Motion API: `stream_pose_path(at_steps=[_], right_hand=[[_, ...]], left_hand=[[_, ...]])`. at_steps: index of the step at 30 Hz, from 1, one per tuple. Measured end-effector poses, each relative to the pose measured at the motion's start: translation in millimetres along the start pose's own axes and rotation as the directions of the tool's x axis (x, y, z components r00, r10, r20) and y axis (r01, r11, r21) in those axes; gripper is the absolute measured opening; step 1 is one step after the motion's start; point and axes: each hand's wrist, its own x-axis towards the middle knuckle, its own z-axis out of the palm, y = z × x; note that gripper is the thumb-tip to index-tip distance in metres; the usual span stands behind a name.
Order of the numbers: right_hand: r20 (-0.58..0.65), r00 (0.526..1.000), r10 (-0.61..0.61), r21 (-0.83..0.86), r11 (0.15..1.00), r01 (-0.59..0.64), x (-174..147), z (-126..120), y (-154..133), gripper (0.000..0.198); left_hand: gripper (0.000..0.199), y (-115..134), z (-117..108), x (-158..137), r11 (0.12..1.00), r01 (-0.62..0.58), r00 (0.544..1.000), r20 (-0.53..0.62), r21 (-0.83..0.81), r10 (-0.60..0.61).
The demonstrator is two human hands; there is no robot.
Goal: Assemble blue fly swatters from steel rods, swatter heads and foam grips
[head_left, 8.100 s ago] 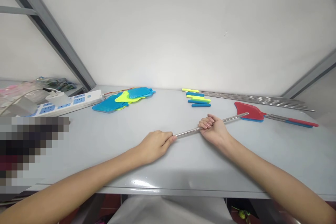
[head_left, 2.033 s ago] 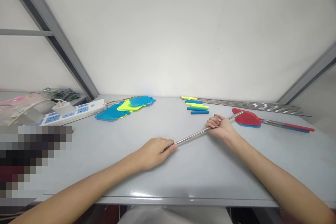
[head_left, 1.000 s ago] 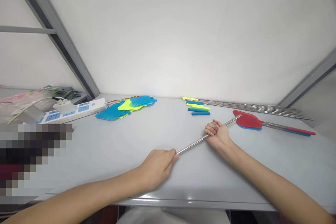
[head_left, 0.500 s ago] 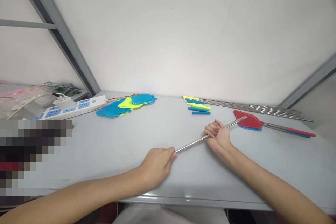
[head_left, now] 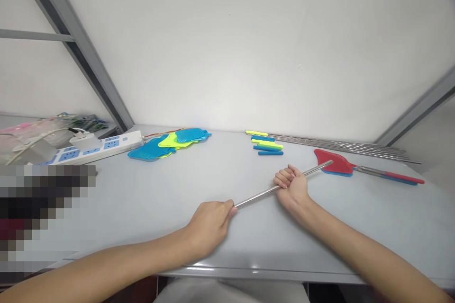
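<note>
Left hand (head_left: 213, 222) and right hand (head_left: 292, 187) were both on one thin metal rod (head_left: 258, 195), which slanted across the middle of the bench (head_left: 220, 170), near end toward 8 o'clock, far end toward 2. From the rod's middle, the left hand was at 8, knuckles up, fingers wrapped around it, so that end was hidden inside the fist. The right hand was more like 2 to 3 o'clock, palm side up, fingers curled round the rod, with a bit poking out past it. That bare tip overlapped a red swatter (head_left: 340, 163) at 2 o'clock; couldn't tell if they actually touched. A blue swatter (head_left: 400, 180) lay mostly hidden underneath the red one. At 12 there was a little stack of blue and yellow tubes (head_left: 266, 148), and a bundle of metal rods (head_left: 337, 144) ran along the back wall from about there round to 2. Over at 10, blue and yellow swatter heads (head_left: 174, 141) overlapped in a pile, and farther out that way sat a white power strip (head_left: 99, 148).
</note>
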Motion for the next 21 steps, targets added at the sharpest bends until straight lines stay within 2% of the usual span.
stream_pose_path(at_steps=[9,21], right_hand=[[-0.006,1.000,0.028,-0.009,1.000,-0.028,-6.7,-4.3,12.5,0.031],[-0.028,0.999,0.045,0.047,0.998,-0.044,-10.0,-2.6,14.5,0.030]], left_hand=[[0.040,1.0,-1.5,0.9,1.000,-0.001,1.000,0.004,0.006,0.001],[0.038,2.7,-2.0,2.2,0.999,-0.007,1.000,0.003,0.045,0.007]])
